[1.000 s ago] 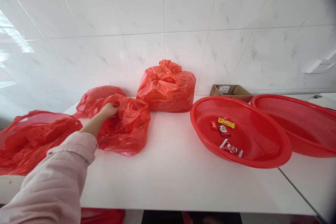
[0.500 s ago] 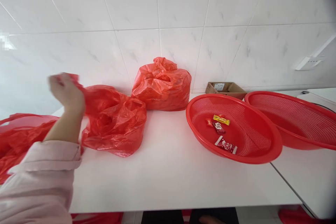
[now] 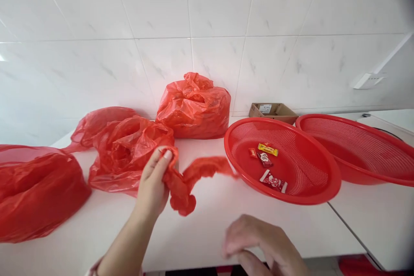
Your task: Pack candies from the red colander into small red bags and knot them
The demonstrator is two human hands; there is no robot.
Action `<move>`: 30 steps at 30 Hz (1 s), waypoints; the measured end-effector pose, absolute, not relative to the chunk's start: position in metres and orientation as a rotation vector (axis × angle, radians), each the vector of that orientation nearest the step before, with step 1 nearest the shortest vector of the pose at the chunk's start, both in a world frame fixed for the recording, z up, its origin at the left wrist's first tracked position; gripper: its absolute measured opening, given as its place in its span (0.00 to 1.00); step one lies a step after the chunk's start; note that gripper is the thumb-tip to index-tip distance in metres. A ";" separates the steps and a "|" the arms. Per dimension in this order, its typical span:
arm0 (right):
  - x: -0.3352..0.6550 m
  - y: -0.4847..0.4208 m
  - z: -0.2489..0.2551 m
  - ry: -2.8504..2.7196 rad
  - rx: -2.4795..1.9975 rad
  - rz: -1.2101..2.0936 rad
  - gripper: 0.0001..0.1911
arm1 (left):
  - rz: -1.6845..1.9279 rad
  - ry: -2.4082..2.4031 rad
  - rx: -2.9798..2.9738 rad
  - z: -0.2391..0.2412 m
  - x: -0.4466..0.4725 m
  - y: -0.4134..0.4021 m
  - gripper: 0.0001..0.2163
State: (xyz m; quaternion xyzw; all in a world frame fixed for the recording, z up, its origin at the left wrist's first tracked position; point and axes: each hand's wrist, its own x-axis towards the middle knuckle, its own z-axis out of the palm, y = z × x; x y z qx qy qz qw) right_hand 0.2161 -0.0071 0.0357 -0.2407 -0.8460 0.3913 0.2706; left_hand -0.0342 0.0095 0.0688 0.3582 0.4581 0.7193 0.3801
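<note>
My left hand (image 3: pixel 154 183) is closed around a thin, bunched red plastic bag (image 3: pixel 183 192), above the white table. The bag's loose length hangs below the fist and trails right towards the rim of a red plastic basket (image 3: pixel 326 198). My right hand (image 3: pixel 261 243), blurred, is at the lower edge of view with fingers bent and thumb apart, nothing in it. In the basket lie several wrapped sweets, among them a yellow one (image 3: pixel 268 149) and a red-and-white one (image 3: pixel 273 181). Just behind my left hand sits an open, crumpled red bag (image 3: pixel 129 151).
A full, knotted red bag (image 3: pixel 194 110) stands against the tiled wall. More red bags (image 3: pixel 39 194) lie at the left. A second red basket (image 3: pixel 362 172) and a small cardboard box (image 3: pixel 274 111) are at the right. A seam crosses the white tabletop (image 3: pixel 200 233).
My left hand has come from the far left towards the middle, bringing the thin red bag away from the other bags. My right hand has risen into view above the table edge.
</note>
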 end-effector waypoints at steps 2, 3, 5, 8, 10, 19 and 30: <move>0.196 0.003 0.041 -2.201 -0.454 0.907 0.11 | 1.653 1.103 0.928 0.052 -0.019 0.003 0.13; 0.186 0.007 0.040 -2.189 -0.420 0.835 0.10 | 1.585 1.070 0.934 0.046 -0.015 0.000 0.13; 0.170 0.012 0.030 -2.230 -0.467 0.766 0.09 | 1.475 1.003 0.938 0.040 -0.012 -0.006 0.13; 0.165 0.010 0.009 -2.345 -0.613 0.851 0.08 | 1.427 1.041 0.959 0.035 -0.020 -0.008 0.11; 0.174 0.007 -0.002 -2.419 -0.720 0.942 0.09 | 1.540 1.209 0.971 0.032 -0.033 -0.007 0.09; 0.240 -0.003 -0.015 -2.545 -1.313 0.994 0.12 | 1.726 1.273 0.396 0.009 -0.062 -0.025 0.08; 0.187 -0.006 0.007 -2.549 -0.661 1.028 0.15 | 1.323 1.080 0.405 0.027 0.011 -0.045 0.12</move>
